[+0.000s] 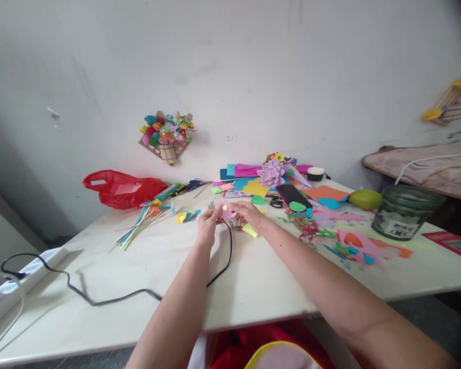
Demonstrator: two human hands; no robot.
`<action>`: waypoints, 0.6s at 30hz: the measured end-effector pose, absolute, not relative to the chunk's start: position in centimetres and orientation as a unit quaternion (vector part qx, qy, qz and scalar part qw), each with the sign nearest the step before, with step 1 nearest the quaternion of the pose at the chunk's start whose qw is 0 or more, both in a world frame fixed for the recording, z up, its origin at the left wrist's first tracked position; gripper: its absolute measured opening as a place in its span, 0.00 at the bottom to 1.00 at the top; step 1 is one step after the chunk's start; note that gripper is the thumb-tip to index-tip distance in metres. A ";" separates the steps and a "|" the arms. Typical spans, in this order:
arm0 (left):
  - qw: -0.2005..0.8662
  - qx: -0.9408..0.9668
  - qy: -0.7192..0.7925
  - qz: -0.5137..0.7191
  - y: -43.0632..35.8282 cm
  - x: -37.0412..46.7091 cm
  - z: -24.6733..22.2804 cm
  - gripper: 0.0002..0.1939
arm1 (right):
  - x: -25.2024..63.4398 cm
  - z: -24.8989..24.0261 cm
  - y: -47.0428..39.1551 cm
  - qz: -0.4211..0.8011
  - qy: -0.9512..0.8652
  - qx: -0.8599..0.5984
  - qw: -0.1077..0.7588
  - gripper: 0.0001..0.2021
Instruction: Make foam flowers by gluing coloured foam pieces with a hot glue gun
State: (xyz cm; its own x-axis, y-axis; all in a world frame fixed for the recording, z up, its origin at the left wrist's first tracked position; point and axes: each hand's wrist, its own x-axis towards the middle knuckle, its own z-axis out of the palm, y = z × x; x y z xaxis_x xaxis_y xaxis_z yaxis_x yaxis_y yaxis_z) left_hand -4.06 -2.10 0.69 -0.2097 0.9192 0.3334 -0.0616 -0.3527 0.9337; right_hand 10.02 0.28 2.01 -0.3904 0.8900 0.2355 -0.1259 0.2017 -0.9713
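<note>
A small pink flower with a yellow round centre is held up over the middle of the table. My left hand pinches it from the left side. On the other side my right hand has thumb and fingers closed at the flower's right edge. A black cord runs beneath the hands. Just below my right hand lies a yellow piece. Yellow and blue flowers rest to the left of my left hand.
A red plastic bag and thin sticks are at left, with a white power strip nearer. Coloured scraps, a phone, scissors, a green fruit and a dark green jar stand at right.
</note>
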 end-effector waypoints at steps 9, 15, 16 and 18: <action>0.421 0.477 0.390 0.665 -2.2 -3.6 0.7 0.18 | 8.9 0.6 0.3 0.584 -0.629 -0.310 0.410 0.13; 0.412 0.374 0.421 0.717 -1.3 -4.7 0.5 0.19 | 10.1 1.6 0.9 0.602 -0.537 -0.291 0.514 0.13; 0.415 0.368 0.421 0.718 -1.2 -4.9 0.5 0.20 | 10.5 1.9 1.1 0.603 -0.510 -0.292 0.539 0.13; 0.422 0.366 0.420 0.715 -1.1 -5.2 0.4 0.21 | 11.2 2.2 1.7 0.598 -0.462 -0.294 0.586 0.15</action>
